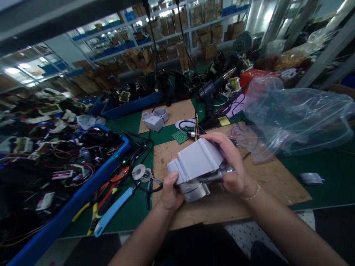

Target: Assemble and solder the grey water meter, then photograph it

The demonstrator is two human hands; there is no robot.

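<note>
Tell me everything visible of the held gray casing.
The gray casing is boxy and plastic-looking, with raised ridges across its upper face. Shiny, silvery parts show beneath. It's tilted above the brown board. The left hand grips its left end, thumb on top; the right hand curls around its right end.

Left grip [170,194] and right grip [235,166] holding a grey housing [198,162], brown board [273,183] beneath, clear bag [302,118] at right

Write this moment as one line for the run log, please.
left hand: holding grey housing | right hand: holding same housing | beneath: brown board | to the left: blue-handled tool, blue bin
</note>
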